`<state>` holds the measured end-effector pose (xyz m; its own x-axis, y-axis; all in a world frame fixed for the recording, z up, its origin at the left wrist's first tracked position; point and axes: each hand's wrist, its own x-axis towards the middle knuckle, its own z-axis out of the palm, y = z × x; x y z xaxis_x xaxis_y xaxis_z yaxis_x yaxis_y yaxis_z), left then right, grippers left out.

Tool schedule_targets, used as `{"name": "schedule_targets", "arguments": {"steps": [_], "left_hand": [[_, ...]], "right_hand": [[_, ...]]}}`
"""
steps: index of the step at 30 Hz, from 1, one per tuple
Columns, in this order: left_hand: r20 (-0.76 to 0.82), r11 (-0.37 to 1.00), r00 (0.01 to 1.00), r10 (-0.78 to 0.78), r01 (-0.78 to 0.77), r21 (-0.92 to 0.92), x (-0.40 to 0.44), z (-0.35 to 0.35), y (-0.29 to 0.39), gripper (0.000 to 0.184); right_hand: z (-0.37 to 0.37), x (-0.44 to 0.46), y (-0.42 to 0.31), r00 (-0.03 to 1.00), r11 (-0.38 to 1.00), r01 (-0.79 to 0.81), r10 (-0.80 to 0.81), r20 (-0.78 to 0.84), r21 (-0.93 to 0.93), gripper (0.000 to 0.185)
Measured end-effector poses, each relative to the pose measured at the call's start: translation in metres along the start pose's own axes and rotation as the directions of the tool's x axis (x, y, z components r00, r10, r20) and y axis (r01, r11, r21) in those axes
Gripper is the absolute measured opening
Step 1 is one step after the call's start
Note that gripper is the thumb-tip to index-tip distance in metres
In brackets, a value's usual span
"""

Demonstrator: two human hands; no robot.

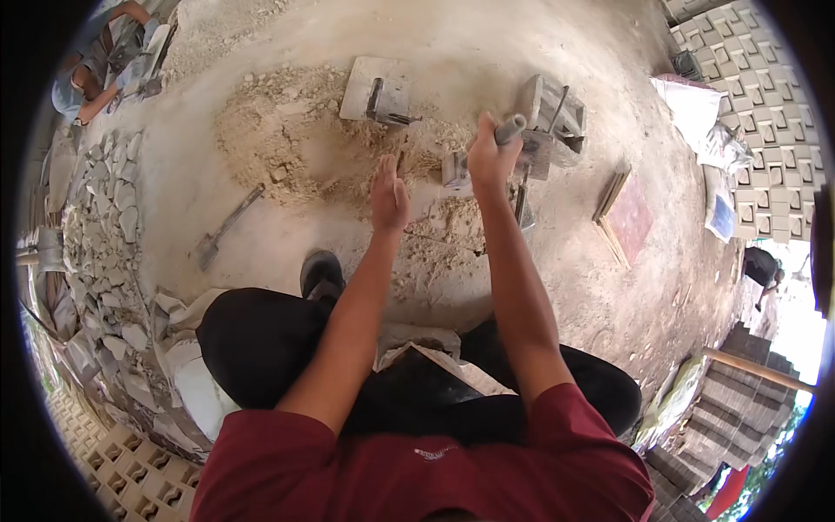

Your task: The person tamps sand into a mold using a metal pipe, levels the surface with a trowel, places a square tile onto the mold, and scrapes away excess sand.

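My right hand (493,158) is wrapped round the grey pipe-like handle (511,129) of what looks like a hammer. A blocky grey metal piece (455,170), seemingly its head, shows to the left of the fist. My left hand (389,196) is over the rubble, its fingers held together and pointing away from me. A thin dark piece (400,161) shows at its fingertips, mostly hidden by the hand. Ahead lies a pale square plate (377,80) with a dark metal bracket (375,100) on it. Heaped crumbly rubble (283,143) spreads around and beyond my left hand.
A heavy grey metal mould-like block (552,113) stands beyond my right hand. A flat metal bar tool (230,228) lies at left, near piled stone pieces (104,217). Reddish boards (628,216) lie at right. Another person (96,78) works at upper left; one more (764,270) is far right.
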<state>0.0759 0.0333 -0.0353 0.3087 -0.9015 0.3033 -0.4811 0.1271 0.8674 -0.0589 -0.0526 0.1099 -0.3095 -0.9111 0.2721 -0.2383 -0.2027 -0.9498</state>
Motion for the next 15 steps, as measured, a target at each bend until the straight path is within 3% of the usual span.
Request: {"name": "schedule_targets", "arguments": {"steps": [3,5,7,10,12,14,15], "left_hand": [[-0.021,0.999,1.0,-0.002,0.001,-0.038,0.004,0.007,-0.003,0.061],[-0.029,0.997,0.999,-0.025,0.023,-0.077,0.001,0.003,-0.006,0.06],[-0.002,0.993,0.999,-0.055,0.054,-0.109,-0.002,0.003,-0.002,0.059],[0.04,0.984,0.99,-0.133,0.137,-0.112,-0.002,0.001,0.002,0.058],[0.006,0.986,0.995,-0.102,0.101,-0.13,0.004,0.004,-0.004,0.059],[-0.005,0.986,0.997,-0.083,0.081,-0.144,-0.003,0.002,-0.007,0.059],[0.003,0.978,0.995,-0.099,0.098,-0.183,-0.003,0.006,-0.01,0.059]], "right_hand": [[0.008,0.001,-0.037,0.991,0.993,0.117,-0.115,-0.063,0.024,0.035],[0.015,-0.013,-0.053,0.967,0.967,-0.245,0.249,-0.059,0.065,0.032],[0.018,-0.02,-0.061,0.907,0.907,-0.415,0.419,-0.048,0.072,0.03],[0.033,-0.011,-0.06,0.994,0.999,0.028,-0.023,-0.106,0.042,0.034],[0.033,-0.011,-0.039,0.995,0.952,-0.062,0.082,-0.054,0.3,0.035],[0.033,-0.028,-0.031,0.997,0.947,-0.078,0.069,0.038,0.313,0.033],[0.039,-0.024,0.005,0.943,0.921,0.318,-0.283,0.175,-0.224,0.033]]}}
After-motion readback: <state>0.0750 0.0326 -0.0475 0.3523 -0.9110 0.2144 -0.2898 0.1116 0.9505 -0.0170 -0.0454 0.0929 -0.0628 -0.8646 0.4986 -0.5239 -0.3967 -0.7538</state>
